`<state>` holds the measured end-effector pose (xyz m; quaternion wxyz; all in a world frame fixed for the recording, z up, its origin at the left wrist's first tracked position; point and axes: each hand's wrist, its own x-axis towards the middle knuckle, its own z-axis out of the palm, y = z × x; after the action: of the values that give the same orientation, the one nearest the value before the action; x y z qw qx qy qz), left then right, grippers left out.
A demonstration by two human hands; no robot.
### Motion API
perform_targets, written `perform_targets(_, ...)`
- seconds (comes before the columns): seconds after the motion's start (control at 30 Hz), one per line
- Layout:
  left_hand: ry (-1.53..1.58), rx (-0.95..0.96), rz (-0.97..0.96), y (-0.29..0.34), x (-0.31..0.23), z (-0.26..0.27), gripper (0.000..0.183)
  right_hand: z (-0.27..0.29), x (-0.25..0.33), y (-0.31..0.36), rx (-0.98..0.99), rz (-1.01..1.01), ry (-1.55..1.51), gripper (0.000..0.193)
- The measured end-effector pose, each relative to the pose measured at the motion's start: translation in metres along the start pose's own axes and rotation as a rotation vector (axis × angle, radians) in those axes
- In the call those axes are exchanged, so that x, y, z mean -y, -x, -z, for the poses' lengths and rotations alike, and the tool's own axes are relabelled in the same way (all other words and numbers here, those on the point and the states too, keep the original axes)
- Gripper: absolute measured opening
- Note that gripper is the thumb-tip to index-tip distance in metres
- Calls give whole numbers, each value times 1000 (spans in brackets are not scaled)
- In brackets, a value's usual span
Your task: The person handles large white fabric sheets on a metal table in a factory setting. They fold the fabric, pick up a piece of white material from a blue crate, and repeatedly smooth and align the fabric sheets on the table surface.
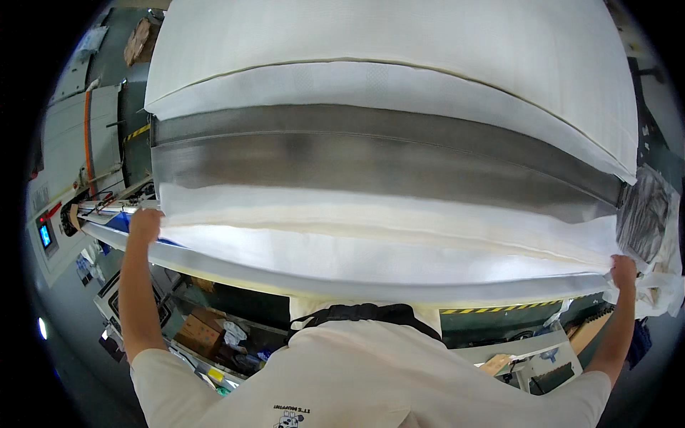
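My left hand (145, 221) is up at the left end of the big white quilted mattress w/ a grey fabric band round its side (385, 164); fingers curled over its near left corner, gripping the white edge; arm stretched straight up from my shoulder. My right hand (623, 269) is out at the far right end, closed on the near right corner of the same mattress; arm also at full reach. So both hands are shut on the mattress, one per corner, well apart.

The mattress fills most of the view; it lies flat across the long metal table edge (371, 289), which runs under its near side from left to right; the grey band curves across the middle, white quilted top panel above it, white lower panel & seam below.

At the right corner, just beside my right hand, crumpled clear plastic wrap (653, 221) hangs off the mattress end. At left, near my left hand, a grey machine panel w/ a small blue screen (47, 235) and an orange hose (88, 135). Below the table, brown cardboard boxes (198, 332) on a lower shelf; a yellow-black hazard stripe (499, 309) shows under the table edge to the right. My white t-shirt (371, 378) & a black strap (364, 312) sit at bottom centre.
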<state>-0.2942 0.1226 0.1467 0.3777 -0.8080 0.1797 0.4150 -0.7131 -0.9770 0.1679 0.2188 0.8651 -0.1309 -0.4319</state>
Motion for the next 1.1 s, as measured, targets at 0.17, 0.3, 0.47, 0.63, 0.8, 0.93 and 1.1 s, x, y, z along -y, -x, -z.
perform_targets(0.17, -161, 348, -77, 3, -42, -35, 26, -26, 44, 26, 233, 38, 142, 19)
perform_targets(0.3, -191, 428, -40, 15, -58, -36, 21, -26, 73, 17, 275, 62, 149, 18)
perform_targets(0.47, -140, 390, -61, -43, -70, -71, 24, -114, 12, 37, 73, 70, 215, 15)
perform_targets(0.63, -34, 406, 45, -19, -50, -66, 26, -119, 32, 20, 9, 80, 76, 11)
perform_targets(0.8, -33, 175, 435, -15, -19, -71, 28, -125, 41, 15, 11, 49, 39, 12)
perform_targets(0.93, 11, 146, 541, -16, 0, -23, 30, -147, 41, 23, 37, 67, 134, 12)
perform_targets(1.1, 625, -444, 518, -32, -15, -78, 24, -122, 44, 26, 349, 107, 210, 14)
